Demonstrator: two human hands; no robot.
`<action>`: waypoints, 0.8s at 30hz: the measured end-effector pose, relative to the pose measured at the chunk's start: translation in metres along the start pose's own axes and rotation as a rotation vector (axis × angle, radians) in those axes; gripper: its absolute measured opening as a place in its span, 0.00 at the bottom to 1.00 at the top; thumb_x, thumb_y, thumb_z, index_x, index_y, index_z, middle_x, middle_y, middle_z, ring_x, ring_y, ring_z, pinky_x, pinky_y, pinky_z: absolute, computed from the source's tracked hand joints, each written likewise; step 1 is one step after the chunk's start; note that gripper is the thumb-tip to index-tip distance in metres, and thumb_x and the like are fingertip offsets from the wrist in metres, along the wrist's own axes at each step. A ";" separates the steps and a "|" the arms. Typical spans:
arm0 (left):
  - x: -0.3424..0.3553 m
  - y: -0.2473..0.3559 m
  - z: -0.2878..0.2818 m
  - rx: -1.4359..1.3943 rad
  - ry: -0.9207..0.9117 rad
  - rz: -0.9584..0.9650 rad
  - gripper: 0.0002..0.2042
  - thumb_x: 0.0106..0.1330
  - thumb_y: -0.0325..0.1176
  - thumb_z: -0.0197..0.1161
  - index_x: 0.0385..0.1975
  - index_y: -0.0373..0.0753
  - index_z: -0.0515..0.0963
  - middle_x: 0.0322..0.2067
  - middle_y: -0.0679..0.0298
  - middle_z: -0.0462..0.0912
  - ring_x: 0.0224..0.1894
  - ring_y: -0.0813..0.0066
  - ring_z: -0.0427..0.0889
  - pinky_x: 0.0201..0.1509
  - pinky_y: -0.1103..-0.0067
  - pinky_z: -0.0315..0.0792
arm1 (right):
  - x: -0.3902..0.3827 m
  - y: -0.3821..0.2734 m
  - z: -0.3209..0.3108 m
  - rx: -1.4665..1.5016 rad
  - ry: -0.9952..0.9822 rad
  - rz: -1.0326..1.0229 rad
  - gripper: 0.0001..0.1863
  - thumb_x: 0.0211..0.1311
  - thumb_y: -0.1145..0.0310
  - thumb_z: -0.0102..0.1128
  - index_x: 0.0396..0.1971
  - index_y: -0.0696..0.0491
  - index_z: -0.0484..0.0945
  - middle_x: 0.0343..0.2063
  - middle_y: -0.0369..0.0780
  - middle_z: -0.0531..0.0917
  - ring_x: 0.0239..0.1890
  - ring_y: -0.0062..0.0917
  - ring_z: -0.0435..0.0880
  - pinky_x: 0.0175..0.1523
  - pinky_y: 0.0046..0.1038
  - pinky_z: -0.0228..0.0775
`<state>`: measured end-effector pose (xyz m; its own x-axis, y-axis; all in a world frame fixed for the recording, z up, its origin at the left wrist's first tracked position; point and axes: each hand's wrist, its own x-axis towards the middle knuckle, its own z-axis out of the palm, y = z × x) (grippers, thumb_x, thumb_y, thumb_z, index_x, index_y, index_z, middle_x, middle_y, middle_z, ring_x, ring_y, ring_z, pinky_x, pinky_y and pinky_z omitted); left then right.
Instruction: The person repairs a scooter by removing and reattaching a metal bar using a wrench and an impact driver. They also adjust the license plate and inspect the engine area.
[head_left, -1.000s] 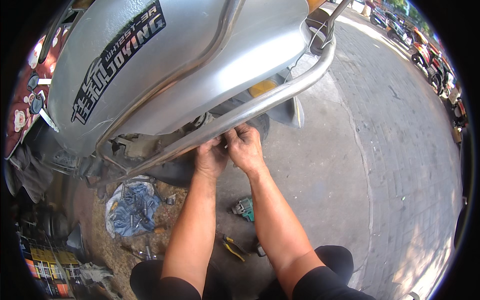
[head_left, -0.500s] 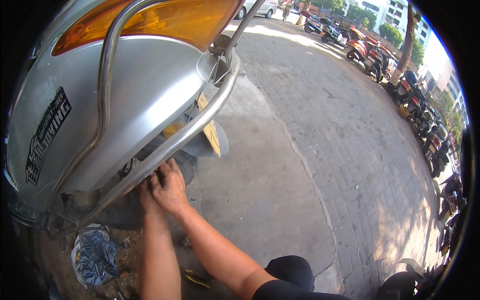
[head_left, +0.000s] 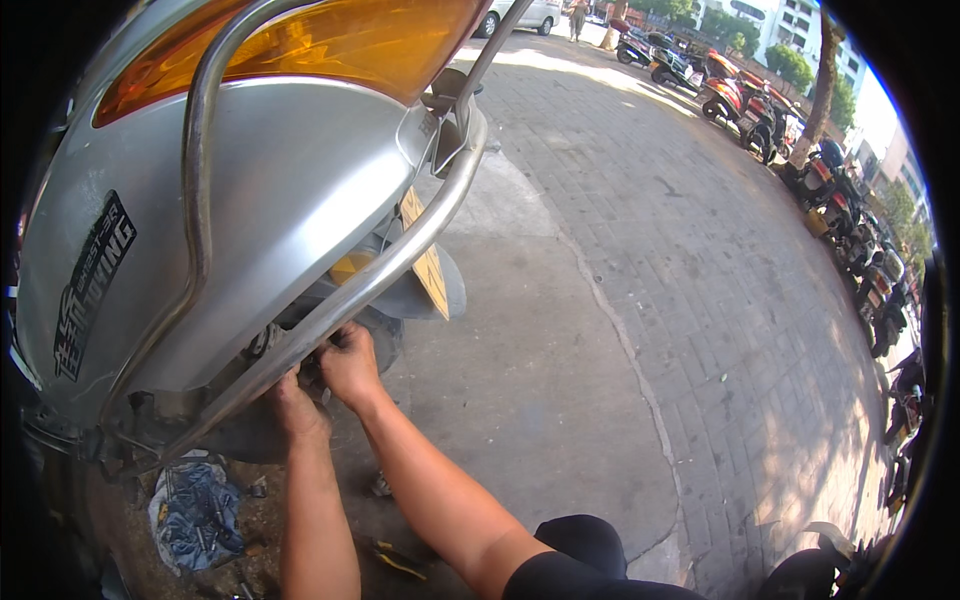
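Observation:
A silver scooter body (head_left: 270, 190) with an orange lamp lens (head_left: 330, 50) fills the left side. Along its edge runs a bent metal guard bar (head_left: 370, 270). Below that bar, at the scooter's underside by the dark wheel area, my left hand (head_left: 301, 405) reaches up with fingers curled and their tips tucked behind the bar. Just right of it, my right hand (head_left: 349, 366) is closed, its fingers bent inward beside the bar. Whatever the two hands grip is hidden by the fingers, the bar and shadow. A yellow reflective plate (head_left: 426, 262) hangs past the bar.
On the ground at lower left lies a blue cloth or bag (head_left: 197, 512) with tools on it. Yellow-handled pliers (head_left: 400, 562) lie between my forearms. Grey paving (head_left: 620, 250) spreads rightward to a row of parked scooters (head_left: 745, 105) and a tree trunk (head_left: 822, 90).
My hands, which overlapped before, have come apart a little; the left sits lower and the right has turned with its fingers curled in. The view has shifted slightly.

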<state>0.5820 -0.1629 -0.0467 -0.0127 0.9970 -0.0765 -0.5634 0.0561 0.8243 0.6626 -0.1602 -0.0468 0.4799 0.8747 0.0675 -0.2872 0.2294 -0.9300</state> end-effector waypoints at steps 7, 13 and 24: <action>0.007 0.012 0.004 0.431 0.100 0.035 0.17 0.64 0.39 0.57 0.50 0.38 0.75 0.39 0.66 0.79 0.37 0.77 0.78 0.36 0.81 0.71 | 0.003 0.000 0.006 0.540 -0.013 0.416 0.04 0.57 0.80 0.55 0.33 0.59 0.74 0.19 0.37 0.77 0.14 0.20 0.70 0.17 0.23 0.61; 0.002 0.014 0.003 0.628 0.069 0.246 0.13 0.65 0.36 0.56 0.42 0.34 0.80 0.35 0.67 0.81 0.29 0.82 0.75 0.29 0.83 0.68 | 0.009 0.014 0.012 0.678 -0.077 0.616 0.03 0.58 0.78 0.55 0.33 0.57 0.74 0.17 0.34 0.73 0.13 0.18 0.64 0.16 0.22 0.56; 0.019 0.015 -0.015 0.348 -0.117 0.120 0.22 0.65 0.45 0.60 0.52 0.35 0.72 0.48 0.64 0.75 0.50 0.73 0.74 0.52 0.77 0.71 | -0.024 -0.006 0.020 -0.024 0.091 -0.060 0.08 0.54 0.74 0.60 0.34 0.60 0.78 0.31 0.42 0.80 0.35 0.32 0.80 0.44 0.30 0.72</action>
<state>0.5614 -0.1437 -0.0443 0.0438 0.9958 0.0802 -0.2490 -0.0669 0.9662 0.6363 -0.1739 -0.0361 0.5697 0.8168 0.0915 -0.2364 0.2695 -0.9335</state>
